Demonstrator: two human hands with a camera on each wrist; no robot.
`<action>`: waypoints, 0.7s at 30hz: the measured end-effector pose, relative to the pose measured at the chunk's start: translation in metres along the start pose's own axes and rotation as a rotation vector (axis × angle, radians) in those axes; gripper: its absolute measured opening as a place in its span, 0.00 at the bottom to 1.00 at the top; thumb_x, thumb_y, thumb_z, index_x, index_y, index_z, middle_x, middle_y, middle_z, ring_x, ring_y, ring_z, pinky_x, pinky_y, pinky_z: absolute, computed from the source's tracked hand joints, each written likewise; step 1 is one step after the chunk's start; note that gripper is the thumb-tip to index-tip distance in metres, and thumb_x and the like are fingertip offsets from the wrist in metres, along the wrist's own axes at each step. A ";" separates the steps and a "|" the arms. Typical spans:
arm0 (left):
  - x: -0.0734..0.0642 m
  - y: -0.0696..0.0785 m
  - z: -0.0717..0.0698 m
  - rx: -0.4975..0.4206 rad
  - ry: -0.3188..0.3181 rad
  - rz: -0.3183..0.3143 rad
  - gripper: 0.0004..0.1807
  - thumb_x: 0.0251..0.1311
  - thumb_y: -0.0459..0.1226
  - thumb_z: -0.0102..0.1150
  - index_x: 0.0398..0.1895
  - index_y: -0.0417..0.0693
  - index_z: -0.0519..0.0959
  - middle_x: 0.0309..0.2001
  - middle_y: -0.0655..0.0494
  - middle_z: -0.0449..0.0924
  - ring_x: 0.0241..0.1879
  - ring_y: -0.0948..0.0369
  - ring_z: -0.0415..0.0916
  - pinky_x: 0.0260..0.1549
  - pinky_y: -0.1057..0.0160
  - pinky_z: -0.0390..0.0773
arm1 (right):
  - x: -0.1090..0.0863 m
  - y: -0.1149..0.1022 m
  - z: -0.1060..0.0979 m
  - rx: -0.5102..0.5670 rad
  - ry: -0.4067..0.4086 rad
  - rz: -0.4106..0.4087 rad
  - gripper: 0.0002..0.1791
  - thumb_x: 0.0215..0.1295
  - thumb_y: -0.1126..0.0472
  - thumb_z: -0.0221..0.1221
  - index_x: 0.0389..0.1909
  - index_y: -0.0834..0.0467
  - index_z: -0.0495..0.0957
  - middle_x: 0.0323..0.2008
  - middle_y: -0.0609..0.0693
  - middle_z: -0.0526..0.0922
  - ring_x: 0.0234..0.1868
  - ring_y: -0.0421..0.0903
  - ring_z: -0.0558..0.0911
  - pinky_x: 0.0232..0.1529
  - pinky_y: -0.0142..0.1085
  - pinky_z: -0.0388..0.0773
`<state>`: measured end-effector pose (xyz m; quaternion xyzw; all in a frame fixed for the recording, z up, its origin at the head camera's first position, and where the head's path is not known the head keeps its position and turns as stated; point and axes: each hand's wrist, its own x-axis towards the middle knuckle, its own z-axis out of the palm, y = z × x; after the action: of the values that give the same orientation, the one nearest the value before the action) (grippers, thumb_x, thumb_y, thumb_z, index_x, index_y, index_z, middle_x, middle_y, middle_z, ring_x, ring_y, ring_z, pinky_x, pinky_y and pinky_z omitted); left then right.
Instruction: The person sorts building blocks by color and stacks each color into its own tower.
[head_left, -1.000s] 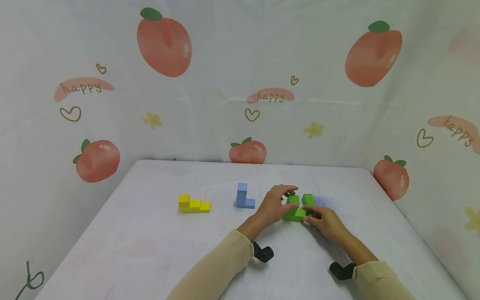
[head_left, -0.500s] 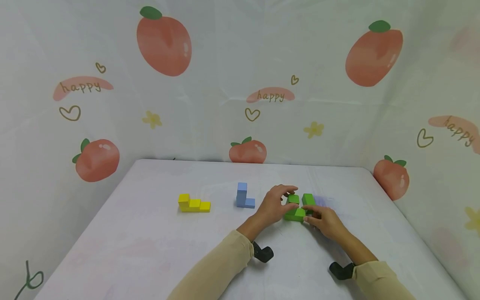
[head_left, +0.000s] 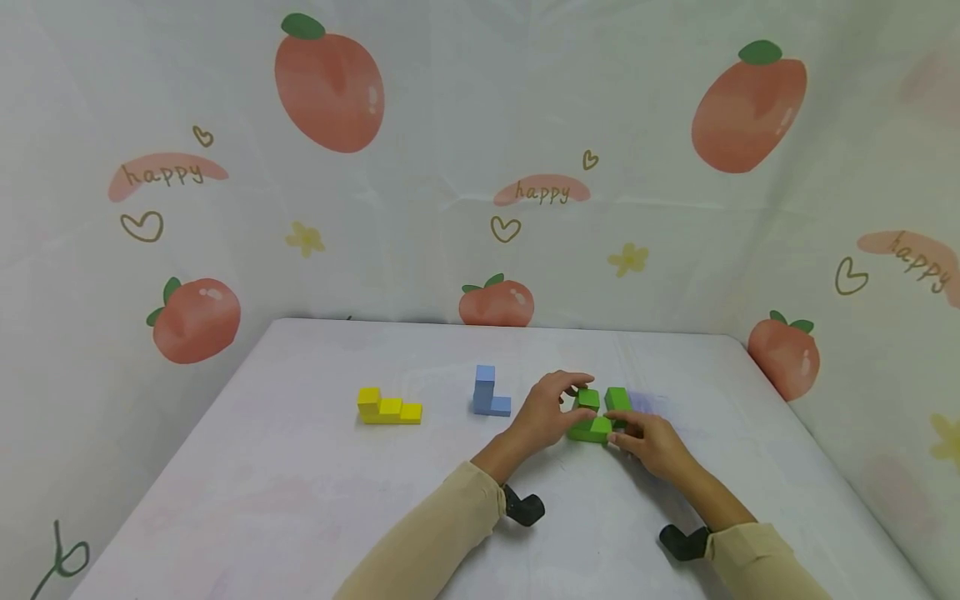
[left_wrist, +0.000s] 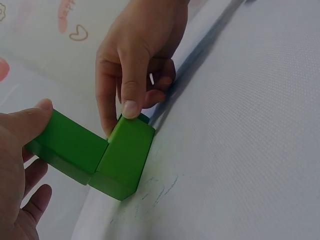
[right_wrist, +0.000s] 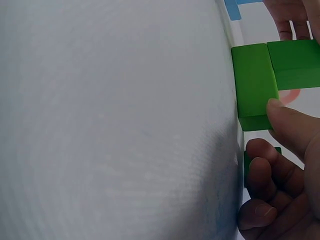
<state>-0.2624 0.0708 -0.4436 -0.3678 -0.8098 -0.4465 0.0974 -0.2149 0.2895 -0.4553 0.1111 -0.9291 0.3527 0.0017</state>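
In the head view my left hand (head_left: 546, 410) pinches an upright green block (head_left: 588, 398) between thumb and fingers. That block stands on the left end of a flat green block (head_left: 591, 432), the two making an L. My right hand (head_left: 654, 442) holds the flat block's right end, its thumb on the near corner. The left wrist view shows the upright block (left_wrist: 70, 147) meeting the flat block (left_wrist: 125, 157) at a right angle. Just beyond the right fingers lies another green block (head_left: 618, 402), partly hidden by them; a sliver of this spare block (right_wrist: 247, 169) shows in the right wrist view.
Left of the hands stands a blue L-shaped block build (head_left: 484, 393). Farther left is a yellow stepped build (head_left: 388, 412). Everything rests on a white-covered table (head_left: 300, 492), with a fruit-patterned cloth (head_left: 420, 167) behind it.
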 end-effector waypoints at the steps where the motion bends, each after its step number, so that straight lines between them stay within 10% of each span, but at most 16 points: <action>1: 0.000 0.000 0.000 -0.006 0.000 -0.003 0.28 0.57 0.40 0.69 0.61 0.48 0.75 0.51 0.55 0.79 0.47 0.64 0.75 0.42 0.75 0.73 | 0.000 0.000 0.000 0.001 0.000 0.003 0.21 0.63 0.63 0.64 0.57 0.65 0.77 0.20 0.45 0.71 0.21 0.42 0.69 0.20 0.33 0.67; 21: -0.009 -0.007 0.008 -0.040 -0.001 -0.078 0.30 0.54 0.38 0.71 0.61 0.48 0.74 0.49 0.57 0.78 0.46 0.62 0.76 0.41 0.73 0.74 | 0.000 0.000 0.000 0.016 -0.008 0.023 0.22 0.64 0.63 0.63 0.58 0.66 0.76 0.20 0.46 0.72 0.20 0.43 0.71 0.20 0.33 0.69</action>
<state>-0.2597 0.0700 -0.4572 -0.3380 -0.8146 -0.4658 0.0722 -0.2146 0.2894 -0.4556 0.1017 -0.9275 0.3596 -0.0069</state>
